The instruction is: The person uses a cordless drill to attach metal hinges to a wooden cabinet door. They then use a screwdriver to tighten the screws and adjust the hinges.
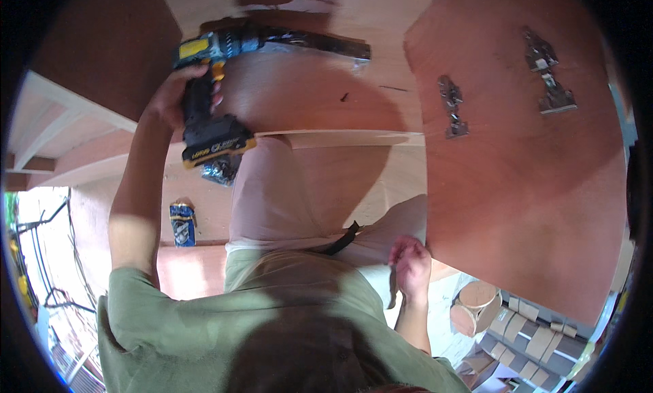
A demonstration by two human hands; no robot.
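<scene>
My left hand is wrapped round the grip of a cordless drill, which has a black battery base and a teal and yellow body. The drill's front points right, over the wooden board. In line with its chuck lies a long dark piece with a shiny surface; whether it joins the drill I cannot tell. Down by my lap, my right hand has its fingers curled. A thin dark strip hangs beside that palm, and what the fingers hold is hidden.
Two metal hinges sit on the reddish panel at right. A small blue packet and a clear plastic bag lie below the drill. Bundled cardboard pieces and round wooden pieces stand at lower right.
</scene>
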